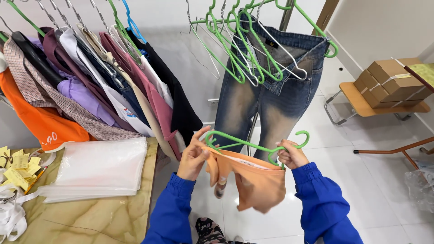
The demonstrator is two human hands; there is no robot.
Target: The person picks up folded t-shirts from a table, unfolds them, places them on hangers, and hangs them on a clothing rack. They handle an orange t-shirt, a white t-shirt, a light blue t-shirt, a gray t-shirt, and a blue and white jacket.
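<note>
Hands closed on green hanger, orange garment draped

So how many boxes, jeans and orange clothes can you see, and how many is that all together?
Cardboard boxes on the wooden bench: 2
Jeans hanging up: 1
Orange clothes: 2, the peach-orange top held on a green hanger by the left hand and right hand, and the orange shirt on the rack
Total: 5
</note>
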